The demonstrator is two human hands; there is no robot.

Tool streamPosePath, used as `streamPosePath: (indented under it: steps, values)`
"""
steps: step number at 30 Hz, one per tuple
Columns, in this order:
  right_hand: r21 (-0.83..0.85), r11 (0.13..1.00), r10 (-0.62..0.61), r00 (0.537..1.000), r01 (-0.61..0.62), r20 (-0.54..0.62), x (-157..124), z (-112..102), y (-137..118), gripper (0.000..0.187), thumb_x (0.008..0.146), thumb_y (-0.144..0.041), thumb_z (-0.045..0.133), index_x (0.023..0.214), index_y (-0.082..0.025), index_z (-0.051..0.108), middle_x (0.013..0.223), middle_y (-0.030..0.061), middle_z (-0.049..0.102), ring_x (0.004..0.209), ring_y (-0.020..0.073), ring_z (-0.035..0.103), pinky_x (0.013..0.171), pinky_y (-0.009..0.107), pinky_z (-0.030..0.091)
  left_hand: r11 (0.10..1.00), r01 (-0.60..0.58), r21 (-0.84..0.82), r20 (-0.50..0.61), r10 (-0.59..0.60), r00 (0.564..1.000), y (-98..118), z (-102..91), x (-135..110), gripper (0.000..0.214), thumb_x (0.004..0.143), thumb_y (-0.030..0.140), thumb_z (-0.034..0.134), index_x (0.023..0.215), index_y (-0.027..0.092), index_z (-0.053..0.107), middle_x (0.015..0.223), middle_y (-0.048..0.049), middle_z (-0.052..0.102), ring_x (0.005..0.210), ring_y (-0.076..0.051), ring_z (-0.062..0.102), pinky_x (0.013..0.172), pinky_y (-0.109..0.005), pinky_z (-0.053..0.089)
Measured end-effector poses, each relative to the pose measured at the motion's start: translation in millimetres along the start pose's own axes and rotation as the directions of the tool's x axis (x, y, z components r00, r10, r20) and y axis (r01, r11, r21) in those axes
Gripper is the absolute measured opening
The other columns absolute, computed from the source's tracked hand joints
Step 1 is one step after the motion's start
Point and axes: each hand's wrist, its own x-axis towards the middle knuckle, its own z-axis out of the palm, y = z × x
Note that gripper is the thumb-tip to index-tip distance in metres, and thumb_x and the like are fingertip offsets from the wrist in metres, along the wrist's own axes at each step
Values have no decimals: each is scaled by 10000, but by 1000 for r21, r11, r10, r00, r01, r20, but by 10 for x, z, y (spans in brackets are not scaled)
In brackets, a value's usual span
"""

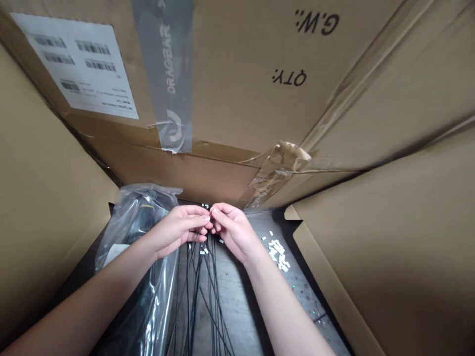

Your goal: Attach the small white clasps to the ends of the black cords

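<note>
My left hand (185, 225) and my right hand (233, 230) meet fingertip to fingertip over a bundle of thin black wires (193, 296). Thumb and forefinger of each hand are pinched together. A black wire seems to run down from the left fingertips. Whatever lies in the right pinch is hidden by the fingers. Small white connectors (204, 251) sit at the wire ends just below and behind my hands. To the right, a loose pile of small white pieces (278, 254) is spread on the grey table surface (237, 316).
A clear plastic bag (148, 296) with dark contents lies on the left, beneath my left forearm. A large taped cardboard box (230, 113) stands behind my hands. Cardboard panels rise at left (44, 198) and right (401, 237). Tiny shiny bits (315, 311) lie at lower right.
</note>
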Motion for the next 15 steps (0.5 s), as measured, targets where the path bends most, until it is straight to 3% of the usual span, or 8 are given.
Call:
streamPosePath:
  steps: [6, 10, 15]
  values:
    - [16, 1000, 6, 1000, -7, 9, -20, 3, -16, 337, 607, -371, 893, 779, -159, 695, 572, -58, 537, 508, 51, 429, 511, 194, 397, 991, 58, -124, 36, -53, 998, -3, -46, 9, 254, 671, 193, 870, 811, 106, 676, 735, -9, 673, 574, -41, 597, 541, -135, 551]
    - [53, 999, 11, 1000, -12, 29, -40, 14, -42, 321, 631, -368, 883, 774, -159, 684, 558, -51, 537, 514, 57, 423, 511, 197, 380, 982, 94, -164, 76, -82, 994, 13, -51, -5, 182, 739, 181, 819, 844, 96, 697, 747, -13, 667, 568, -45, 595, 494, -134, 540]
    - [110, 992, 53, 992, -65, 112, -79, 39, -81, 314, 658, -349, 876, 762, -152, 655, 622, -38, 565, 509, 41, 400, 510, 194, 366, 962, 178, -205, 146, -150, 978, 32, -67, -28, 156, 775, 202, 783, 847, 89, 702, 746, -35, 664, 543, -59, 584, 412, -138, 495]
